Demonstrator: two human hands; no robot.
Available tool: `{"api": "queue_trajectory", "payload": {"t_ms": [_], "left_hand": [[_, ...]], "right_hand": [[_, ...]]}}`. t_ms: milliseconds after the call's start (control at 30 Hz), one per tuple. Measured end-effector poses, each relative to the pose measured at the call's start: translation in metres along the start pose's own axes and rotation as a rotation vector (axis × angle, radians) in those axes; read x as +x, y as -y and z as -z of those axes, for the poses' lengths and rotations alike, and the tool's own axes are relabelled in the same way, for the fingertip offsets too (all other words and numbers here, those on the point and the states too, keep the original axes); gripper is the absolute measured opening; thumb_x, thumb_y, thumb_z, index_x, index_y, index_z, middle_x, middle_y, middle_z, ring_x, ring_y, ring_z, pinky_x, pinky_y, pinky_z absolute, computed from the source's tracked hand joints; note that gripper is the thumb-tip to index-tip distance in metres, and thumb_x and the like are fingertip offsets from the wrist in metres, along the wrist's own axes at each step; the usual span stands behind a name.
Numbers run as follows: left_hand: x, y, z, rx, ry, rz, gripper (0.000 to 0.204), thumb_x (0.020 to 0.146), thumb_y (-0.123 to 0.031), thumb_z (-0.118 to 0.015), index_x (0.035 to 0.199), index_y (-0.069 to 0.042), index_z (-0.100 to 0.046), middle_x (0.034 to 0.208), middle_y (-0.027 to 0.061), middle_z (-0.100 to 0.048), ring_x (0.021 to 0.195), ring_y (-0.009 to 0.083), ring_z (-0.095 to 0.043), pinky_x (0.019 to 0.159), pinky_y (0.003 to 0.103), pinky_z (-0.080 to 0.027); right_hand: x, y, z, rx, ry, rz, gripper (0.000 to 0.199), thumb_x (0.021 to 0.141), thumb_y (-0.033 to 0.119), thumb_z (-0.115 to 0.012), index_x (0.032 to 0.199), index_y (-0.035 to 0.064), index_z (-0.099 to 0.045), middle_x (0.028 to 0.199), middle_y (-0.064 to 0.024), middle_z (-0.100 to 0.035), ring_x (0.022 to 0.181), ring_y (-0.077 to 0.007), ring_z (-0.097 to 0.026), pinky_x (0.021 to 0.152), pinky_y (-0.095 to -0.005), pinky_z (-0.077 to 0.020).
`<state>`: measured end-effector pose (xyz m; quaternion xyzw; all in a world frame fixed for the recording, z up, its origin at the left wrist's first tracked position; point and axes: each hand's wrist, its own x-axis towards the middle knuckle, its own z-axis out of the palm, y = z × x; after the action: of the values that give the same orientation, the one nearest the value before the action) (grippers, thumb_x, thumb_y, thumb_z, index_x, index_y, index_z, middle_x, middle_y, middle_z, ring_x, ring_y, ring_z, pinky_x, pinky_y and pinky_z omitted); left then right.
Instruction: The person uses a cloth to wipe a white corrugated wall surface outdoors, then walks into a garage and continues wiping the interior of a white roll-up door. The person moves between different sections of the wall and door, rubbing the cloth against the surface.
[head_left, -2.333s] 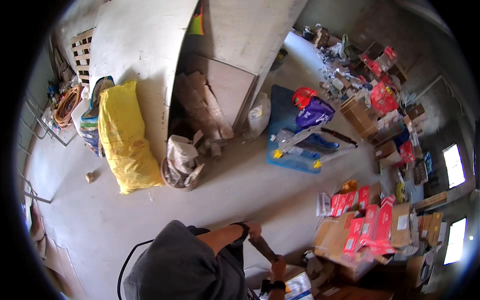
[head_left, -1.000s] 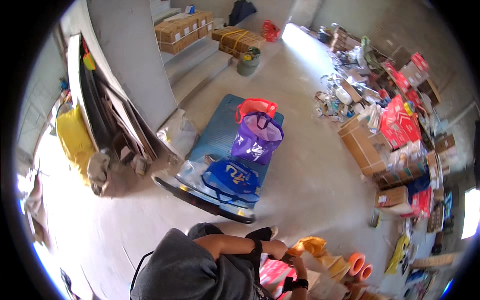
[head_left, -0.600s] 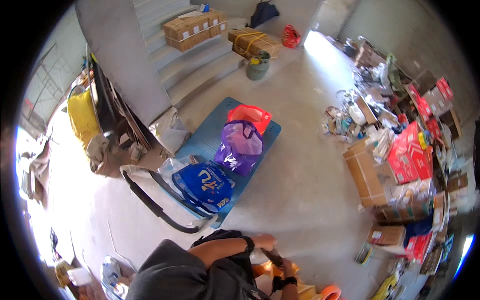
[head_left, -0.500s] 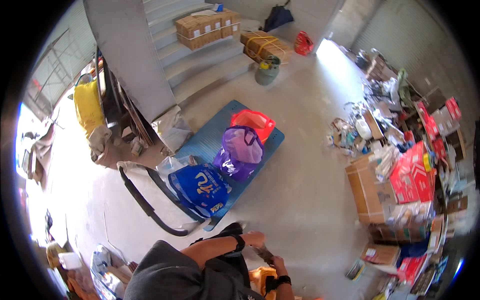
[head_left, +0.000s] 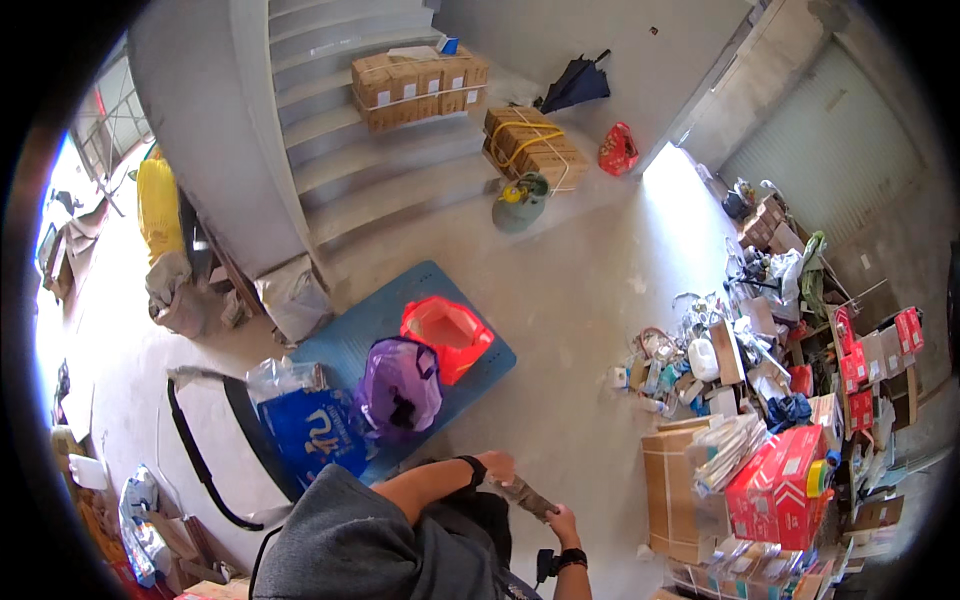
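Note:
Low in the view, my left hand (head_left: 495,467) is closed on one end of a mottled grey-brown, elongated thing (head_left: 527,498), which looks like cloth. My right hand (head_left: 563,524) closes on its other end, lower and farther right. The thing stretches slantwise between both hands; I cannot make out its kind. Beyond my left arm stands a blue platform trolley (head_left: 470,375). It carries an open red bag (head_left: 455,352), an open purple bag (head_left: 405,372) with something dark inside, and a blue printed bag (head_left: 315,435). Dark bands circle both wrists.
The trolley's black handle (head_left: 192,455) rises at left. Stairs (head_left: 390,205) with strapped cartons (head_left: 420,88) stand at the back, a green gas cylinder (head_left: 520,205) before them. A large carton (head_left: 672,495), a red box (head_left: 775,490) and heaped clutter (head_left: 705,360) line the right.
The view has shifted, so the trolley appears farther left and lower. Both hands still hold the mottled thing, which now shows longer between them. An orange item by my right hand is out of sight.

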<state>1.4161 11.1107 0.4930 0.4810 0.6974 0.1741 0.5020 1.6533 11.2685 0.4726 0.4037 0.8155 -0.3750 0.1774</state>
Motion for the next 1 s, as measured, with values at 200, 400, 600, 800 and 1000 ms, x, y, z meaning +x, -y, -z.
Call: {"api": "queue_trajectory", "payload": {"t_ms": [200,400,600,800,1000], "left_hand": [[0.104,0.002,0.11,-0.167,0.012,0.074,0.023,0.056,-0.018,-0.058,0.067,0.002,-0.061,0.064,0.0143,-0.059,0.06,0.0303,-0.056,0.053,0.043,-0.04],[0.251,0.05,0.191,-0.456,0.113,0.208,0.018,0.061,-0.024,-0.061,0.066,-0.007,-0.063,0.065,0.0084,-0.06,0.059,0.0203,-0.055,0.052,0.037,-0.041],[0.383,0.011,0.327,-0.265,-0.045,0.29,0.015,0.064,-0.022,-0.058,0.059,-0.009,-0.06,0.051,0.0077,-0.052,0.05,0.0195,-0.047,0.046,0.038,-0.035],[0.482,-0.047,0.519,-0.002,-0.183,0.201,0.021,0.061,-0.02,-0.057,0.063,0.001,-0.059,0.059,0.013,-0.058,0.056,0.0262,-0.054,0.049,0.043,-0.038],[0.566,0.036,0.643,-0.469,-0.197,0.214,0.023,0.065,-0.025,-0.062,0.067,-0.002,-0.057,0.063,0.0096,-0.057,0.057,0.0207,-0.052,0.05,0.037,-0.035]], "right_hand": [[0.128,0.028,0.108,0.024,0.051,0.132,0.034,0.071,0.024,-0.062,0.099,0.005,-0.061,0.086,-0.0159,-0.063,0.082,-0.0272,-0.061,0.074,-0.036,-0.047],[0.321,0.041,0.209,-0.011,0.178,0.306,0.034,0.07,0.022,-0.066,0.097,0.0023,-0.061,0.081,-0.0113,-0.063,0.075,-0.02,-0.06,0.07,-0.0313,-0.0475],[0.485,0.079,0.321,0.063,0.243,0.195,0.028,0.072,0.018,-0.064,0.093,-0.0006,-0.061,0.076,-0.0102,-0.063,0.068,-0.0181,-0.06,0.063,-0.0302,-0.0486],[0.641,0.127,0.433,0.224,0.18,0.172,0.024,0.075,0.015,-0.061,0.091,-0.0033,-0.061,0.072,-0.009,-0.062,0.065,-0.0166,-0.059,0.056,-0.0273,-0.0478],[0.788,0.233,0.526,0.005,0.29,0.358,0.027,0.072,0.017,-0.062,0.093,0.0011,-0.063,0.075,-0.0096,-0.064,0.068,-0.0142,-0.06,0.061,-0.0281,-0.0482]]}}
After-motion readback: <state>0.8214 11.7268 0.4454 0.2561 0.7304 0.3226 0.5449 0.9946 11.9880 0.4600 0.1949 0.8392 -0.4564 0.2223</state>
